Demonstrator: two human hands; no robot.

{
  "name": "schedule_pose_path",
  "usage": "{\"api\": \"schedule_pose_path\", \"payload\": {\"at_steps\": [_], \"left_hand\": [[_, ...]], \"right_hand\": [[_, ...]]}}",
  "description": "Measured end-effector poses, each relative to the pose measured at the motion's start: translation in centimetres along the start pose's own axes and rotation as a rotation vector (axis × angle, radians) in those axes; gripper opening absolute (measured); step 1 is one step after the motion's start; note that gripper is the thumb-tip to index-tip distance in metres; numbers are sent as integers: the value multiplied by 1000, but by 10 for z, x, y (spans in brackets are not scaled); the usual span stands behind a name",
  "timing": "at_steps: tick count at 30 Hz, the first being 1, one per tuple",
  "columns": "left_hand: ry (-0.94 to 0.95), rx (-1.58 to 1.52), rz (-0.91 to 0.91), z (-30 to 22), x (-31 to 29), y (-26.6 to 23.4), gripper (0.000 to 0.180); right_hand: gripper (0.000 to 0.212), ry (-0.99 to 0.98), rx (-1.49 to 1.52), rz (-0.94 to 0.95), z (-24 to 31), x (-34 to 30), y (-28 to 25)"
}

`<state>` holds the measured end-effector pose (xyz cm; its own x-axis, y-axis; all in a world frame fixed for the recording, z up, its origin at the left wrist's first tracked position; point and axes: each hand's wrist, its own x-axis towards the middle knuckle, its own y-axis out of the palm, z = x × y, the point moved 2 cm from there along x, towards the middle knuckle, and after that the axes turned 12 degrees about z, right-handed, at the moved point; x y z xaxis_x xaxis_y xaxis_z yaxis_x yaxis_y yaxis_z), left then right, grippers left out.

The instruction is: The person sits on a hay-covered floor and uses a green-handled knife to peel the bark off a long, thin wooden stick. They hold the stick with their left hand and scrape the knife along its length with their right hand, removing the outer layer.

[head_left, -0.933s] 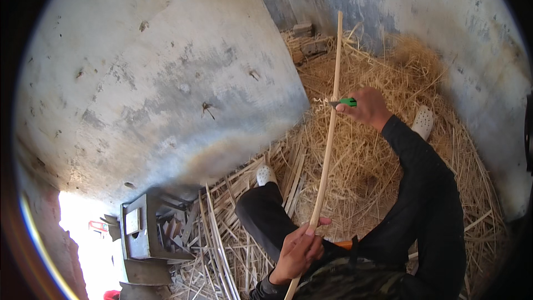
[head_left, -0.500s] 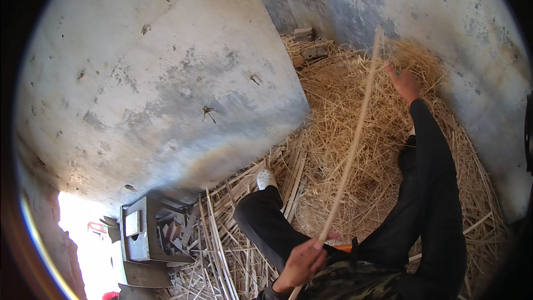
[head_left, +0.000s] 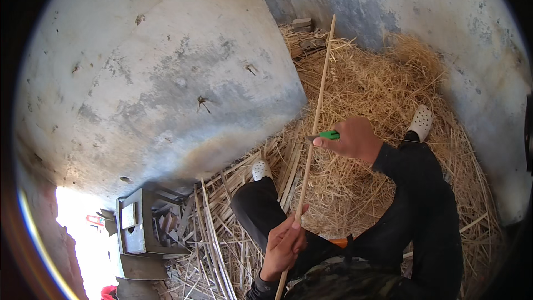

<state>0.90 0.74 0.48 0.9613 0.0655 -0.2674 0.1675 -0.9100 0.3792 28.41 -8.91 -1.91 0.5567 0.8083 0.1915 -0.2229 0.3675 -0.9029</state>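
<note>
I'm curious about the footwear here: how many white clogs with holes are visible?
2. One white, hole-dotted clog is left of the long, pale wooden strip; the other clog is right of it, among yellowish straw.

Place: a rough, workshop-like room is shown.
Walls: bare plaster is stained and worn at left and far right.
Shavings: a thick layer is heaped on the far side.
Strips: split lengths are piled at near left.
Knife: a green-handled one is held at a long pale stick.
Opening: daylight is let in at near left.
</note>
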Motion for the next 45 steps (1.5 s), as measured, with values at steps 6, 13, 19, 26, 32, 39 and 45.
{"api": "schedule_pose_path", "payload": {"at_steps": [6,13,19,26,32,39,45], "left_hand": [[15,281,-36,-7,2,-4,46],[175,834,-191,-14,4,-7,41],[142,1013,-248,-21,-2,2,38],[137,1080,-239,-27,6,8,37],[248,1127,-261,-23,1,7,37],[201,1029,-211,-18,-8,5,37],[157,923,-149,-13,-16,7,38]], "right_hand": [[85,-202,44,30,46,-27,20],[88,-141,79,178,50,-22,19],[89,35,83,196,19,1,6],[85,-218,30,102,53,-27,17],[80,-1,-8,1,2,2,21],[78,-295,54,-119,40,-31,25],[77,74,-146,-161,-64,21,-8]]}}
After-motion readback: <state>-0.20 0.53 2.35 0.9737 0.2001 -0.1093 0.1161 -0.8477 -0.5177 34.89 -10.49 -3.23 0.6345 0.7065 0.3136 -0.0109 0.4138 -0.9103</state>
